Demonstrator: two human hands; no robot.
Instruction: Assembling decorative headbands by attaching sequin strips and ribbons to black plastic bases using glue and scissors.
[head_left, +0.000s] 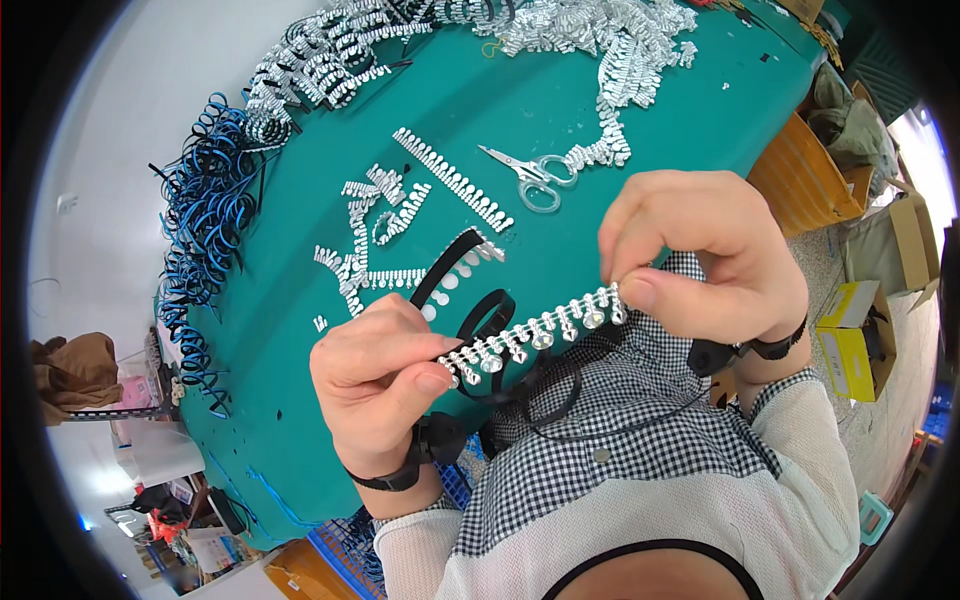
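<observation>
A strip of rhinestone trim with dangling crystal drops is stretched between my hands, above the near edge of the green table. My left hand pinches its left end between thumb and fingers. Higher up, my right hand pinches the other end the same way. A black ribbon loops behind the trim and hangs toward my lap; where it joins the trim is hidden. Just beyond my hands lie a straight white strip of trim, a tangle of white strip pieces and scissors with clear handles.
On the green tabletop, heaped white trim and striped bundles line the far side. Coiled blue-and-black ribbons spill along the left edge. Cardboard boxes and a yellow box stand at the right.
</observation>
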